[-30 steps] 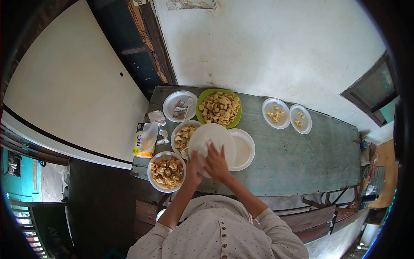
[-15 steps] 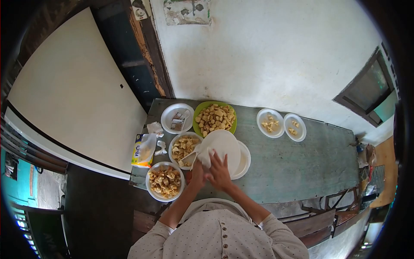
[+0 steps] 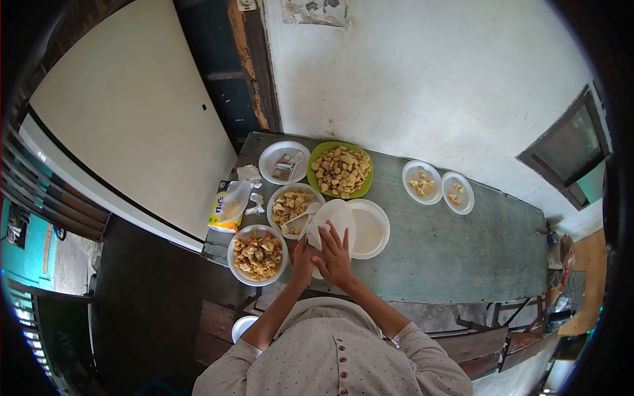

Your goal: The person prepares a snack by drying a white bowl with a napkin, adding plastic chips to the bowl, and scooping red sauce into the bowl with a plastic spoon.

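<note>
My left hand point(image 3: 303, 262) is closed on the near left edge of a white plate point(image 3: 344, 214), which is tilted up over the table. My right hand point(image 3: 335, 259) lies against the plate's face with its fingers stretched, pressing a crumpled white tissue point(image 3: 315, 235) there. Part of the tissue is hidden by the fingers. Just left is a white plate of pale cut pieces point(image 3: 290, 203) with a white spoon point(image 3: 304, 214) on it. Closer to me sits a white plate of browner pieces point(image 3: 257, 255). Behind the held plate, another white plate point(image 3: 370, 231) rests on the table.
A green plate point(image 3: 369, 186) heaped with pieces stands by the wall, beside a white plate point(image 3: 266, 162) with a small packet. A tissue pack point(image 3: 228, 206) and crumpled tissues point(image 3: 249, 174) lie left. Two small plates point(image 3: 422, 165) with few pieces stand right on the table point(image 3: 456, 257).
The held plate has tilted and come closer to me, showing more of the plate behind it. My right hand has shifted over its face. The camera view has also moved.
</note>
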{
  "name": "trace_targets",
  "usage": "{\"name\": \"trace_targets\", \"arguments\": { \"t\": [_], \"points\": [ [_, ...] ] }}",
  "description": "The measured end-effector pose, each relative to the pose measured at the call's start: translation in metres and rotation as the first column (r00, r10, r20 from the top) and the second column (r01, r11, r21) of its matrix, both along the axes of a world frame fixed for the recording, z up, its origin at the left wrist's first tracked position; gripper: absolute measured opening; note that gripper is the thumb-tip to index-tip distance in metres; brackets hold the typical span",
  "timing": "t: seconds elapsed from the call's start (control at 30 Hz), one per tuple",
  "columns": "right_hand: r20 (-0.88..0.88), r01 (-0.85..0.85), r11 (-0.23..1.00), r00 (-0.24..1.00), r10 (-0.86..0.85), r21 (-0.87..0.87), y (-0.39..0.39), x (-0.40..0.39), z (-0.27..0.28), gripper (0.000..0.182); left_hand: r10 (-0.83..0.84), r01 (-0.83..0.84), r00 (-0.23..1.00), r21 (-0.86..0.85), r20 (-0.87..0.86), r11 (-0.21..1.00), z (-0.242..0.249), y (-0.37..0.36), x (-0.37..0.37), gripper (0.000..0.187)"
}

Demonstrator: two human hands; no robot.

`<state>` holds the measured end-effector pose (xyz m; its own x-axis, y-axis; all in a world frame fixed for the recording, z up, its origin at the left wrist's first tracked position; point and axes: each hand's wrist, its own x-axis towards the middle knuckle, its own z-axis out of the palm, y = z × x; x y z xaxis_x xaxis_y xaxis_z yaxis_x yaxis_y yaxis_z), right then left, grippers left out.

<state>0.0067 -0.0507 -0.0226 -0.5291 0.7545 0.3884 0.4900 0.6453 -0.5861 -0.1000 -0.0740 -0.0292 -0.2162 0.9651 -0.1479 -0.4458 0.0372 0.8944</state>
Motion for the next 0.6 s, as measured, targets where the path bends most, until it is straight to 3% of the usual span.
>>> {"name": "trace_targets", "arguments": {
  "t": [0.1,0.13,0.2,0.23,0.27,0.3,0.33,0.4,0.47,0.53,0.6],
  "points": [
    [0.107,0.073,0.985,0.990,-0.090,0.154,0.005,-0.001,-0.009,0.061,-0.023,0.018,0.998,-0.069,-0.061,0.997,-0.010,-0.012,-0.009,0.033],
    [0.107,0.056,0.987,0.992,-0.072,0.152,0.007,-0.002,-0.016,0.061,-0.075,0.064,0.991,-0.100,-0.108,0.993,-0.011,-0.017,-0.011,0.032],
    [-0.035,0.250,0.967,0.968,-0.249,0.041,0.016,0.002,-0.041,0.060,0.018,-0.022,0.999,-0.097,-0.041,0.995,-0.012,-0.025,-0.006,0.033],
    [-0.021,0.232,0.972,0.973,-0.231,0.043,0.021,0.007,-0.053,0.060,-0.012,0.003,0.997,-0.118,-0.072,0.993,-0.014,-0.028,-0.006,0.035],
    [-0.106,0.420,0.890,0.891,-0.442,-0.180,0.026,0.011,-0.065,0.060,-0.044,0.028,0.993,-0.142,-0.105,0.989,-0.015,-0.031,-0.007,0.037],
    [-0.133,0.551,0.726,0.752,-0.646,-0.411,0.026,0.016,-0.076,0.060,-0.031,0.016,0.994,-0.152,-0.100,0.988,-0.013,-0.035,-0.008,0.037],
    [-0.201,0.546,0.717,0.717,-0.667,-0.433,0.025,0.023,-0.078,0.056,-0.063,0.044,0.989,-0.140,-0.137,0.989,-0.009,-0.035,-0.008,0.039],
    [-0.268,0.513,0.806,0.765,-0.586,-0.296,0.015,0.038,-0.073,0.039,-0.094,0.071,0.980,-0.133,-0.174,0.989,-0.002,-0.031,-0.010,0.040],
    [-0.281,0.505,0.794,0.751,-0.598,-0.339,0.007,0.046,-0.069,0.037,-0.102,0.105,0.994,-0.134,0.030,0.985,0.002,-0.024,-0.007,0.041],
    [-0.300,0.498,0.781,0.733,-0.611,-0.376,0.006,0.057,-0.074,0.036,-0.095,0.107,0.991,-0.134,0.097,0.985,-0.012,-0.020,0.001,0.041],
    [-0.164,0.556,0.760,0.760,-0.629,-0.336,0.014,0.066,-0.084,0.033,-0.080,0.102,0.984,-0.132,0.158,0.986,-0.020,-0.018,0.008,0.041]
  ]
}}
